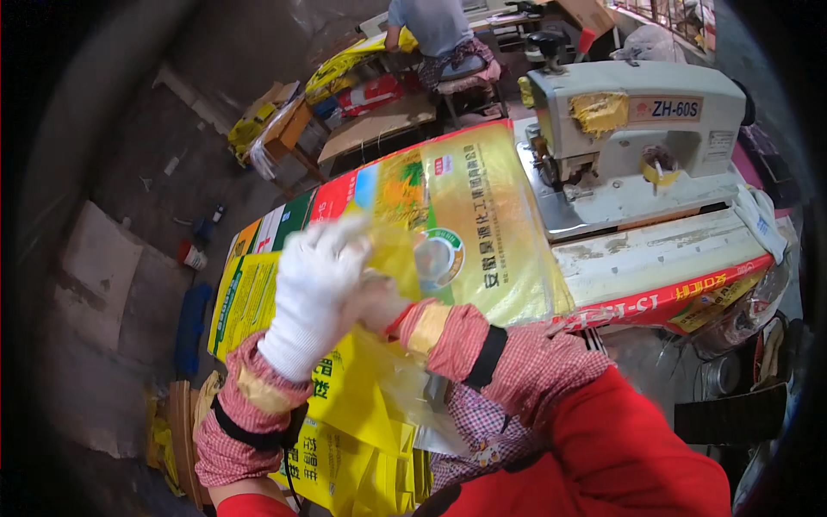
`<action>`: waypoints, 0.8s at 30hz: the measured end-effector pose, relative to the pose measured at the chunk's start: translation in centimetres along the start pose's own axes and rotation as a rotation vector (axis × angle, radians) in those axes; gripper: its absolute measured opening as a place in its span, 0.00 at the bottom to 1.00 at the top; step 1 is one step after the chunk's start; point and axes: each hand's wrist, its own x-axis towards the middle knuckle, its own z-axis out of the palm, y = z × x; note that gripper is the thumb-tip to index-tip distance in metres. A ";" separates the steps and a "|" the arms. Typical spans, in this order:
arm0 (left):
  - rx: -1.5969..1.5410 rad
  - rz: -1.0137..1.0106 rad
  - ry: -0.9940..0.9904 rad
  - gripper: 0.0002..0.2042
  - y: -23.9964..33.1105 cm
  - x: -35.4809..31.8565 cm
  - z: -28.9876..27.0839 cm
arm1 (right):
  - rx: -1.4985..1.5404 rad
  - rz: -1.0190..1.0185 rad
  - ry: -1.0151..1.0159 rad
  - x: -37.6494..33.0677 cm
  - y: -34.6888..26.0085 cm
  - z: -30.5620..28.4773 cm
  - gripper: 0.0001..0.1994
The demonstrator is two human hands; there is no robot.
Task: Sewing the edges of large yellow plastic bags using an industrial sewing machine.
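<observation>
My left hand, in a white knitted glove, is raised in front of me with its fingers curled. Its fingers close on a yellow printed plastic sack with a clear film part that hangs below. My bare right hand is close against it; motion blur and the left hand hide its fingers. Beneath both hands lie large printed sacks in yellow, red and green, spread on the work surface. More folded yellow sacks are stacked near my lap.
On the right stands a pale industrial sewing machine on a metal plate. A white glove lies at the table's right end. Another person sits at the back beside yellow sacks. A wooden stool stands at the far left.
</observation>
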 end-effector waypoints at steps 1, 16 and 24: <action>0.010 0.007 0.009 0.08 -0.1 0.6 0.3 | -0.198 0.001 -0.187 0.5 -1.7 -0.5 0.16; 0.236 -0.189 -0.531 0.16 -5.4 1.9 5.9 | -0.004 0.301 -0.620 -4.2 1.6 0.3 0.26; 0.660 -0.168 -0.341 0.03 -9.1 10.5 7.0 | -0.068 0.338 -0.755 -6.2 -2.1 -3.6 0.20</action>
